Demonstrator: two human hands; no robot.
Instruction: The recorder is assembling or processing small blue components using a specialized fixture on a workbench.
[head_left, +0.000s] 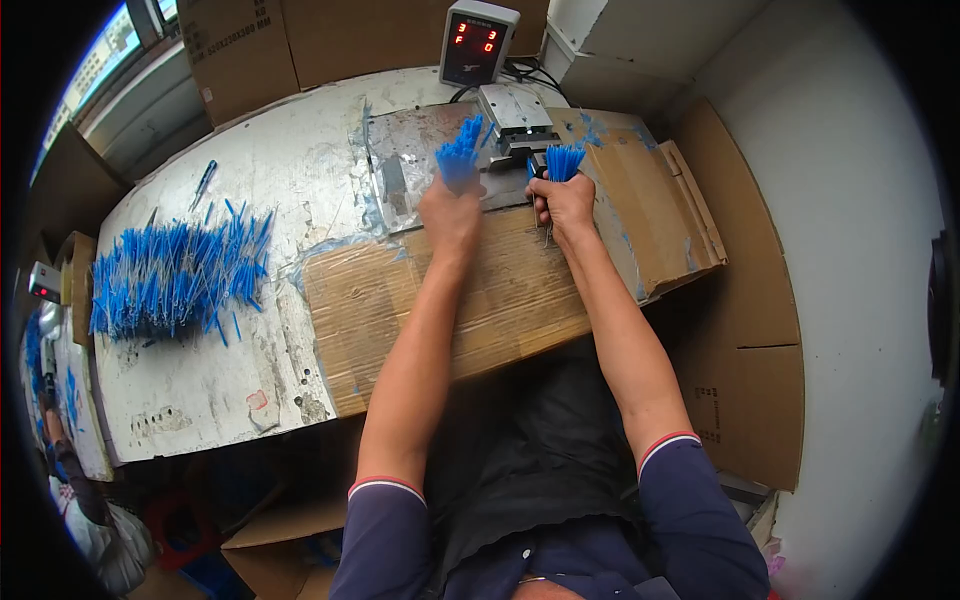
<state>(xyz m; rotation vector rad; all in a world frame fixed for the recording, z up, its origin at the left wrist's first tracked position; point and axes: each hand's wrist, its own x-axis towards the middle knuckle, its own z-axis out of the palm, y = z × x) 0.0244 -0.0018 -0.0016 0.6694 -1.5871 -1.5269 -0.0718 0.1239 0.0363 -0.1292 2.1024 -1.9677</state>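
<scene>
- Left hand [450, 215]: grip closed round a blue bundle [458, 158], keeping it together, I'd say.
- Right hand [568, 203]: grip closed on a second bundle [565, 161], beside the metal fixture [514, 112].
- Loose blue pile [180, 278] sits left on the surface [215, 385], presumably within reach.

- A dark-faced display [468, 62], digits lit red, stood at the far edge of the white worktable [320, 150] — cables [535, 74] beside it.
- A slim blue pen-like tool [205, 178] lay toward the table's left.
- A tall brown cardboard sheet [745, 250] stood near the pale wall [860, 250] at right.
- A window [112, 45] showed at upper left — cardboard panels [235, 60] beside it.
</scene>
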